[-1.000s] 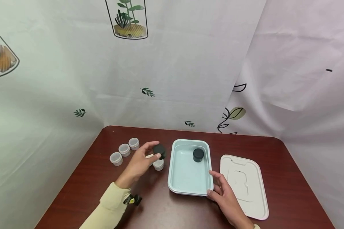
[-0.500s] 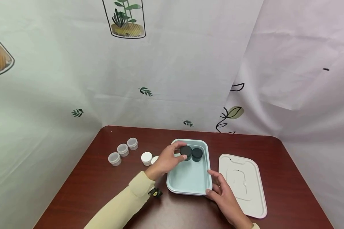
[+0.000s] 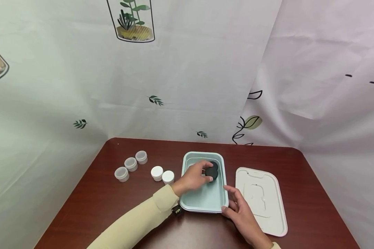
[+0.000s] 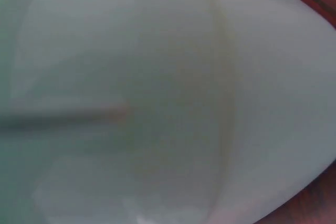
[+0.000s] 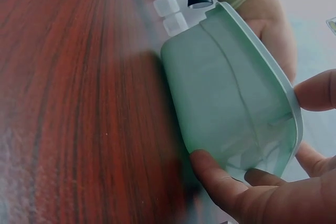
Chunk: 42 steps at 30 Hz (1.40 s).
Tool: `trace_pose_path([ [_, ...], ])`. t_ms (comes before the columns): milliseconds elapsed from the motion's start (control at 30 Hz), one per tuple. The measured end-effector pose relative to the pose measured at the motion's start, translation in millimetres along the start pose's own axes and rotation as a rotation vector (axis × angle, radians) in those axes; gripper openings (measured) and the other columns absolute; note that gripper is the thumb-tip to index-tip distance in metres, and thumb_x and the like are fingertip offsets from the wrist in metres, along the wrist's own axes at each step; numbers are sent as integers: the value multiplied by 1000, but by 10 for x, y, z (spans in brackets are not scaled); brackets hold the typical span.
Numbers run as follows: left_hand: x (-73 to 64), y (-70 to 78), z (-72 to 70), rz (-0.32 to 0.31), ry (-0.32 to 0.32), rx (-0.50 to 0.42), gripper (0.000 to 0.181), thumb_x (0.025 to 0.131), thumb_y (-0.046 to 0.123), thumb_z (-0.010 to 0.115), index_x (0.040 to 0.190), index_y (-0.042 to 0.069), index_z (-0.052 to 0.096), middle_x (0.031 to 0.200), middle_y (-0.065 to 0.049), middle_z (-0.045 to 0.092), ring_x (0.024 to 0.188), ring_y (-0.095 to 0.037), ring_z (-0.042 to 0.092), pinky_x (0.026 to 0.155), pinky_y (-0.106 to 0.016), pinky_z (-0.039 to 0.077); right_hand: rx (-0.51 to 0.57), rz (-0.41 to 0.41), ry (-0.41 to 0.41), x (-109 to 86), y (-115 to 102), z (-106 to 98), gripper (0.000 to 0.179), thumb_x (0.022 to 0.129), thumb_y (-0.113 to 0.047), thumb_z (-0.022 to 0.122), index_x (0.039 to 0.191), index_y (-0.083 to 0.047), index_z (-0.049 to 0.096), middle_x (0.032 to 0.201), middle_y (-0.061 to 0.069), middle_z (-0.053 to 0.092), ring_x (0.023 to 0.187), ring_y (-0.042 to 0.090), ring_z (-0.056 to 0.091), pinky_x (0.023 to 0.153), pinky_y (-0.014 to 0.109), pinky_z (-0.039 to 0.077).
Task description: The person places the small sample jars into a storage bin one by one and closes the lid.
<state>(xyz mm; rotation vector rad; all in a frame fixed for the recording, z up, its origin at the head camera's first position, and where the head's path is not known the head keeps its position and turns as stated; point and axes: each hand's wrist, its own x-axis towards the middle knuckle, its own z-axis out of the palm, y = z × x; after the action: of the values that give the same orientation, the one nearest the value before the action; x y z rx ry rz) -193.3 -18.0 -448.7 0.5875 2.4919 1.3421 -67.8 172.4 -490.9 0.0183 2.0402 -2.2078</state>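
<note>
a black jar, pinched between the fingers of the left hand, is inside the pale blue tub at lower centre, just below a second black jar. spread fingers of the right hand grip the tub's lower right corner. placement appears under way; a gentle release seems called for next.

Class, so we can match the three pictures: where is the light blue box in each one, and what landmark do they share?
Head: the box is in the lower half, just right of centre.
Left wrist: probably the blurred pale shape filling most of the picture.
Right wrist: right of centre, the right hand gripping it.
Shared landmark: the reddish-brown table.
</note>
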Motion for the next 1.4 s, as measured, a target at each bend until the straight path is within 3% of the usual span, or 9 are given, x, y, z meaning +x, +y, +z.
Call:
trace_pose_path([
  [233,-2,-65,87,-21,-7,77,44,91,8,82,131,6,65,109,-11,72,96,-20,65,84,-34,52,1,23,-11,9,6,15,64,96,6,61,154,-6,39,165,25,35,139,41,56,90,32,61],
  [333,-2,-93,123,-39,-12,76,44,91,8,83,131,7,66,105,-10,72,90,-16,64,80,-32,52,-1,29,-25,5,7,18,64,96,5,61,155,-6,38,165,25,35,139,41,55,91,32,61],
  [900,-4,-115,183,-52,23,90,41,91,17,85,126,9,66,109,-7,72,97,-18,65,83,-34,53,-6,28,2,-13,0,18,63,96,6,61,154,-9,41,159,25,41,136,37,58,89,32,61],
  [1033,-34,-68,122,-56,32,59,44,92,21,84,130,6,66,119,-13,72,109,-25,68,93,-40,56,-20,32,3,-14,-2,30,63,97,6,61,154,-9,41,159,25,41,136,37,59,89,32,61],
  [1200,-77,7,-42,-55,36,-47,48,94,27,81,134,5,66,133,-16,70,124,-30,69,104,-46,56,-38,29,10,-19,-23,35,63,96,6,60,155,-7,40,155,25,44,137,37,59,90,32,61],
  [1400,-178,62,-318,-42,101,-150,44,95,29,81,132,10,69,137,-12,70,127,-29,69,103,-43,58,-48,23,19,-32,-26,11,63,96,6,61,155,-7,41,154,25,47,135,32,60,90,30,61],
])
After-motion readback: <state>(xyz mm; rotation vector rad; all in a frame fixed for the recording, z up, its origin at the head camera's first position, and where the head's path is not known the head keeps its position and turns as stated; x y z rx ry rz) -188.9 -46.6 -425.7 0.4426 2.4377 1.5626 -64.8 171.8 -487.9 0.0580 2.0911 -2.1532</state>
